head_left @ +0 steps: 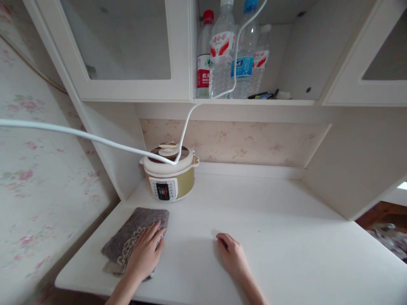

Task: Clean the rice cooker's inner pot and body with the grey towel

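Note:
My left hand [145, 250] lies flat, fingers stretched out, on a grey cloth [133, 232] with a pale pattern at the near left of the white counter [270, 228]. Resting on the bare counter a little to the right is my right hand [231, 253]; its fingers are curled under and nothing shows in them. A small olive and cream rice cooker [170, 173] stands behind the cloth against the back wall.
A white cable [95, 136] runs from the left across the cooker's lid and up into the open cupboard [299, 55]. Several plastic water bottles [222, 51] stand on that shelf. Closed glass-fronted doors flank it. Floral wallpaper covers the left wall.

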{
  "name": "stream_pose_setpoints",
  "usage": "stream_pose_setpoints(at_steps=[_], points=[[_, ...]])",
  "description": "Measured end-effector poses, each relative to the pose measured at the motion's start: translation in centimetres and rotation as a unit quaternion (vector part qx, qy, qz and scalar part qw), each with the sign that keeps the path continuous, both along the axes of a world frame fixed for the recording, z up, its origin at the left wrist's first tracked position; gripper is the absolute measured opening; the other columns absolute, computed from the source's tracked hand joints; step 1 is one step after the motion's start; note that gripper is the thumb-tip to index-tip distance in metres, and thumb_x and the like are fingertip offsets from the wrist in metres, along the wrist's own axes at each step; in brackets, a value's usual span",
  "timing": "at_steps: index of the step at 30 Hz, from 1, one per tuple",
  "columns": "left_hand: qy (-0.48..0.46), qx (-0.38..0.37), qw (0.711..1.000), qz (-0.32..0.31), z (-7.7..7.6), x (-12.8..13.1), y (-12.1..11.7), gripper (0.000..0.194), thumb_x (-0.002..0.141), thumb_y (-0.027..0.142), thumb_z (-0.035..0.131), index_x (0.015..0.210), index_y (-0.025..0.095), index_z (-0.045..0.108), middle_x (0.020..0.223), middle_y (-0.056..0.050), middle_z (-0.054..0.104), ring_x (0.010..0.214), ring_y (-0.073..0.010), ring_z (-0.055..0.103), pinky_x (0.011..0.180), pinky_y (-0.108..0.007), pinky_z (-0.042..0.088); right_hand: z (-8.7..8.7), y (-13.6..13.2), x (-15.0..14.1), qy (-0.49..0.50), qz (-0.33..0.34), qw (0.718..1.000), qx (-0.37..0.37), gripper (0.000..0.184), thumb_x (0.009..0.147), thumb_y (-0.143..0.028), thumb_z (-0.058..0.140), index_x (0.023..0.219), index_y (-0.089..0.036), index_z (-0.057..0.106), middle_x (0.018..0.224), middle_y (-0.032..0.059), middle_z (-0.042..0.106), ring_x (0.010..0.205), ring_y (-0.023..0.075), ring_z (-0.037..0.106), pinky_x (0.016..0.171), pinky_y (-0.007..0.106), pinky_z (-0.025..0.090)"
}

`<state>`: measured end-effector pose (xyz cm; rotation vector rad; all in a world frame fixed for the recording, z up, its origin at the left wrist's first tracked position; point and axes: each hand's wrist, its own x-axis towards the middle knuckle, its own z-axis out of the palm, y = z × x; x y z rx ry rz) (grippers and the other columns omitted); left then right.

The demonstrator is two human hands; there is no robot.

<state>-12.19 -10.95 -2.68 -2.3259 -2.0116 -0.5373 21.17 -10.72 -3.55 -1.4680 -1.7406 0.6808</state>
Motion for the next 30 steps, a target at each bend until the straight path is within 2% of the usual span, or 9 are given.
stream_pose_setpoints(at_steps=[4, 7, 9, 11, 14, 16, 19, 25, 30], points=[[-0.039, -0.028, 0.999, -0.02, 0.6, -1.5, 1.4, 0.04, 0.088, 0.028, 0.045, 0.125, 0.027, 0.062, 0.144, -0.004, 0.049, 0.13, -0.0243, 0.047, 0.112, -0.043, 0.034, 0.1, -0.1, -0.1, -0.019, 0.006, 1.0, 0.007, 0.027, 0.091, -0.028, 0.039, 0.093, -0.022, 0.066, 0.09, 0.0042, 0.07, 0.083, 0.018, 0.065, 0.075, 0.027, 0.046], [-0.119, -0.008, 0.993, -0.017, 1.6, -0.8, 2.0, 0.039, 0.085, 0.031, 0.049, 0.121, 0.022, 0.063, 0.138, -0.008, 0.054, 0.128, -0.0256, 0.049, 0.11, -0.043, 0.036, 0.2, -0.2, -0.1, -0.027, 0.01, 1.0, 0.01, 0.027, 0.092, -0.029, 0.039, 0.093, -0.022, 0.066, 0.09, 0.0039, 0.069, 0.082, 0.0176, 0.065, 0.074, 0.026, 0.046], [-0.2, 0.037, 0.979, 0.006, 2.5, 1.1, 1.8, 0.039, 0.085, 0.039, 0.05, 0.116, 0.018, 0.063, 0.131, -0.012, 0.059, 0.122, -0.0265, 0.053, 0.106, -0.042, 0.039, 0.2, -0.2, -0.2, -0.029, 0.007, 1.0, 0.011, 0.027, 0.092, -0.029, 0.039, 0.093, -0.022, 0.065, 0.089, 0.0038, 0.069, 0.081, 0.0175, 0.065, 0.073, 0.026, 0.046], [-0.293, 0.043, 0.955, 0.034, 3.1, 3.9, 1.0, 0.038, 0.086, 0.045, 0.049, 0.109, 0.018, 0.062, 0.117, -0.013, 0.065, 0.108, -0.0255, 0.061, 0.097, -0.039, 0.046, 0.2, -0.2, -0.3, -0.03, 0.004, 0.999, 0.01, 0.027, 0.093, -0.03, 0.039, 0.092, -0.023, 0.065, 0.088, 0.0035, 0.069, 0.08, 0.0174, 0.065, 0.072, 0.026, 0.047], [-0.402, -0.051, 0.913, 0.04, 3.2, 8.4, 0.0, 0.033, 0.086, 0.044, 0.046, 0.103, 0.02, 0.06, 0.094, -0.008, 0.068, 0.085, -0.0215, 0.065, 0.079, -0.032, 0.05, 0.2, -0.1, -0.3, -0.033, 0.006, 0.999, 0.007, 0.027, 0.093, -0.03, 0.039, 0.093, -0.023, 0.065, 0.087, 0.003, 0.069, 0.079, 0.0169, 0.065, 0.073, 0.025, 0.047], [-0.418, -0.11, 0.901, 0.022, 2.7, 10.7, -0.1, 0.028, 0.086, 0.037, 0.041, 0.1, 0.02, 0.058, 0.083, -0.004, 0.066, 0.075, -0.0191, 0.062, 0.071, -0.029, 0.047, 0.2, -0.1, -0.4, -0.033, 0.009, 0.999, 0.007, 0.027, 0.094, -0.029, 0.039, 0.094, -0.023, 0.065, 0.087, 0.0028, 0.069, 0.079, 0.0164, 0.066, 0.072, 0.025, 0.047], [-0.395, -0.152, 0.906, 0.016, 1.7, 12.3, 1.2, 0.022, 0.085, 0.029, 0.034, 0.09, 0.021, 0.053, 0.073, -0.001, 0.059, 0.065, -0.0164, 0.055, 0.065, -0.027, 0.041, 0.0, -0.1, -0.3, -0.029, 0.009, 0.999, 0.014, 0.027, 0.094, -0.029, 0.039, 0.094, -0.024, 0.065, 0.087, 0.0027, 0.069, 0.078, 0.016, 0.066, 0.072, 0.024, 0.048], [-0.426, -0.188, 0.885, 0.001, 0.8, 12.2, 4.5, 0.008, 0.077, 0.024, 0.039, 0.074, 0.022, 0.046, 0.065, 0.004, 0.045, 0.062, -0.0142, 0.044, 0.059, -0.024, 0.033, -1.1, 0.4, -0.1, -0.024, 0.01, 0.999, 0.029, 0.026, 0.094, -0.033, 0.041, 0.092, -0.025, 0.066, 0.085, 0.0023, 0.069, 0.077, 0.0156, 0.066, 0.071, 0.022, 0.049], [-0.464, -0.209, 0.861, -0.006, 1.1, 11.6, 4.5, 0.006, 0.073, 0.023, 0.043, 0.068, 0.021, 0.045, 0.062, 0.004, 0.042, 0.063, -0.014, 0.041, 0.059, -0.024, 0.031, -2.2, 1.0, 0.0, -0.015, 0.01, 0.999, 0.044, 0.028, 0.094, -0.039, 0.042, 0.092, -0.026, 0.067, 0.083, 0.0025, 0.069, 0.074, 0.0153, 0.067, 0.069, 0.021, 0.05]])
